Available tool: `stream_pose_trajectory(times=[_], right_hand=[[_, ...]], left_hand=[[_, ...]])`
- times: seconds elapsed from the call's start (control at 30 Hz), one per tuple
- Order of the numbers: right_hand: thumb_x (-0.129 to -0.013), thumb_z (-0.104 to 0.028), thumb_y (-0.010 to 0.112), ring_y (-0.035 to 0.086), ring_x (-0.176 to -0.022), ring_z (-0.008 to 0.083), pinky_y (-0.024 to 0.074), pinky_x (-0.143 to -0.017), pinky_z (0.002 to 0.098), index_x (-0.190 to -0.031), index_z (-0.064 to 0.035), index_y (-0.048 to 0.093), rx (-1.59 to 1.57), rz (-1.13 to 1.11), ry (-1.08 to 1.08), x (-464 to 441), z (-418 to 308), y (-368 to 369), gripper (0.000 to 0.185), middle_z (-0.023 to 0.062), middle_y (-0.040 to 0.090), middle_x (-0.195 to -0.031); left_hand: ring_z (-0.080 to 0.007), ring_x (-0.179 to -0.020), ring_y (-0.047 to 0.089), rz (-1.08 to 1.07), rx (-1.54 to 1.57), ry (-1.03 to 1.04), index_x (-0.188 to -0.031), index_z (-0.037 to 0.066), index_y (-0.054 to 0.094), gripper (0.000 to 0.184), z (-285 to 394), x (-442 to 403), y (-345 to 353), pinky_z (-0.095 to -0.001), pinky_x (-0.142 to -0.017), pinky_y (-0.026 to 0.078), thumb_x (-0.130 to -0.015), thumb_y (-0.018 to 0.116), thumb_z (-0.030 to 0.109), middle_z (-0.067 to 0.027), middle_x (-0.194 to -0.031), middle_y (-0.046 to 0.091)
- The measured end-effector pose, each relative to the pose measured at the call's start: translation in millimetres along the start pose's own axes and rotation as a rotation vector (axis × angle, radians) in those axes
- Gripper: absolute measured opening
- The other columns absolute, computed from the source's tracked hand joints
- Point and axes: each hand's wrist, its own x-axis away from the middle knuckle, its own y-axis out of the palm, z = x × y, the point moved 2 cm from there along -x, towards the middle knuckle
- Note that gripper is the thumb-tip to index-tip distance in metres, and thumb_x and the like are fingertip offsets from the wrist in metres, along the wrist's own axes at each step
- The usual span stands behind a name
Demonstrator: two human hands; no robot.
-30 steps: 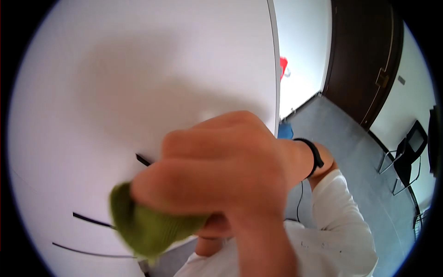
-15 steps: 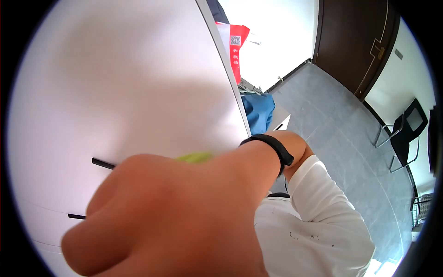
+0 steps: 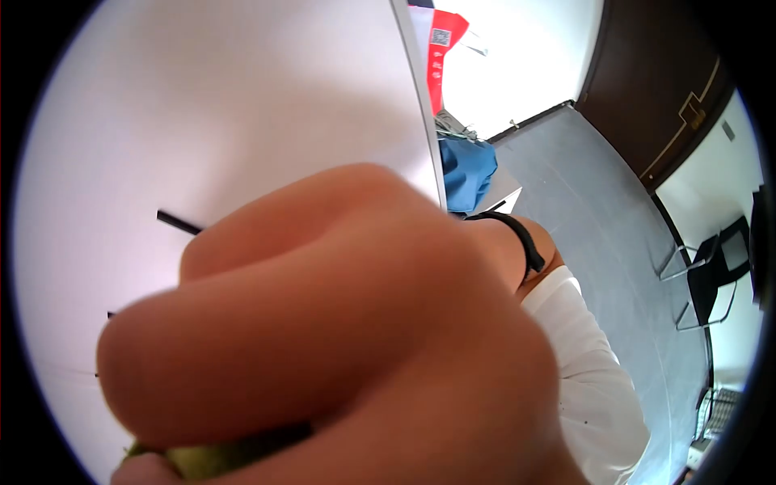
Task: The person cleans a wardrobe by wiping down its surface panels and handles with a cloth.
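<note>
My right hand point(image 3: 364, 307) fills much of the foreground, very near the camera, its back towards me and its fingers curled. Between the fingers and the thumb at the bottom left shows some green material point(image 3: 234, 454), which looks like a cloth; most of it is hidden by the hand. A black band point(image 3: 521, 238) circles the wrist, and a white sleeve point(image 3: 598, 372) covers the upper arm. Behind the hand stands a large white cabinet front point(image 3: 267, 89) with a black handle point(image 3: 178, 221). Whether the hand touches the cabinet I cannot tell. My left hand is not in view.
Beyond the cabinet edge are a red and white bag point(image 3: 443, 65) and a blue bag point(image 3: 469, 174). Grey floor point(image 3: 582, 186) runs to a dark brown door point(image 3: 647, 73). A black chair point(image 3: 715, 271) stands by the right wall.
My right hand has come up and closer to the camera, covering more of the cabinet. The green material has gone from above the hand and now shows below the fingers. The view has shifted slightly.
</note>
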Motion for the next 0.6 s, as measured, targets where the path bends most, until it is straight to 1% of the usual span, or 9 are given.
stream_pose_trajectory(times=[0.17, 0.27, 0.33, 0.4, 0.47, 0.5, 0.53, 0.6], right_hand=[[-0.067, -0.026, 0.075, 0.055, -0.064, 0.0190, 0.0445, -0.054, 0.0303, -0.079, -0.0141, 0.060, 0.193, -0.198, 0.103, -2.5, -14.8, -20.6, 0.022, 0.0042, 0.054, -0.071], [-0.070, -0.026, 0.075, 0.055, -0.067, 0.0197, 0.0454, -0.058, 0.0297, -0.081, -0.0141, 0.059, 0.316, -0.298, 0.143, -2.0, -34.1, -26.0, 0.023, 0.0042, 0.054, -0.073], [-0.071, -0.026, 0.075, 0.055, -0.070, 0.0201, 0.0460, -0.060, 0.0292, -0.082, -0.0142, 0.058, 0.385, -0.361, 0.179, 0.9, -42.3, -35.1, 0.024, 0.0043, 0.054, -0.074], [-0.073, -0.026, 0.076, 0.055, -0.072, 0.0205, 0.0466, -0.062, 0.0288, -0.083, -0.0142, 0.057, 0.438, -0.389, 0.168, 3.6, -54.5, -42.2, 0.024, 0.0044, 0.055, -0.075], [-0.074, -0.026, 0.076, 0.055, -0.074, 0.0209, 0.0472, -0.065, 0.0284, -0.085, -0.0142, 0.056, 0.461, -0.398, 0.154, 6.7, -53.9, -50.3, 0.025, 0.0044, 0.055, -0.077], [-0.074, -0.026, 0.076, 0.055, -0.074, 0.0209, 0.0472, -0.065, 0.0284, -0.085, -0.0142, 0.056, 0.421, -0.412, 0.140, 9.5, -48.2, -58.3, 0.025, 0.0044, 0.055, -0.077], [-0.074, -0.021, 0.075, 0.056, -0.074, 0.0224, 0.0476, -0.064, 0.0295, -0.091, -0.0100, 0.057, 0.410, -0.368, 0.097, 14.8, -37.8, -72.4, 0.027, 0.0073, 0.057, -0.082], [-0.074, -0.012, 0.073, 0.059, -0.075, 0.0255, 0.0484, -0.064, 0.0318, -0.103, -0.0017, 0.057, 0.406, -0.270, -0.011, 27.8, -5.3, -99.8, 0.035, 0.0130, 0.061, -0.092]], left_hand=[[-0.0134, -0.102, 0.057, 0.026, -0.025, 0.009, -0.116, 0.000, 0.058, 0.029, 4.9, 3.1, 1.0, -0.0295, -0.084, 0.048, -0.088, 0.062, 0.008, -0.0053, -0.113, 0.061], [-0.0136, -0.103, 0.057, 0.097, -0.069, 0.000, -0.116, 0.000, 0.058, 0.030, 11.0, 8.2, -5.6, -0.0298, -0.085, 0.048, -0.088, 0.062, 0.008, -0.0054, -0.113, 0.061], [-0.0137, -0.104, 0.057, 0.206, -0.116, -0.023, -0.117, 0.000, 0.057, 0.030, 19.9, 14.7, -19.5, -0.0300, -0.085, 0.048, -0.088, 0.062, 0.009, -0.0054, -0.114, 0.061], [-0.0138, -0.104, 0.057, 0.366, -0.131, -0.057, -0.117, 0.000, 0.057, 0.031, 14.2, 28.7, -31.6, -0.0301, -0.086, 0.048, -0.088, 0.062, 0.009, -0.0055, -0.114, 0.061], [-0.0145, -0.110, 0.054, 0.542, -0.054, 0.019, -0.122, 0.002, 0.055, 0.036, -25.5, 54.4, -46.6, -0.0306, -0.090, 0.046, -0.088, 0.062, 0.008, -0.0051, -0.117, 0.059], [-0.0134, -0.108, 0.054, 0.542, 0.016, 0.052, -0.125, 0.001, 0.052, 0.039, -42.7, 66.5, -47.8, -0.0294, -0.090, 0.045, -0.088, 0.062, 0.005, -0.0038, -0.117, 0.058], [-0.0134, -0.108, 0.054, 0.564, -0.005, 0.070, -0.125, 0.001, 0.052, 0.039, -37.2, 68.4, -48.8, -0.0294, -0.090, 0.045, -0.088, 0.062, 0.005, -0.0038, -0.117, 0.058], [-0.0122, -0.106, 0.053, 0.582, -0.217, -0.079, -0.128, 0.001, 0.049, 0.041, -27.3, 65.8, -56.2, -0.0277, -0.089, 0.045, -0.089, 0.060, 0.003, -0.0034, -0.116, 0.058]])
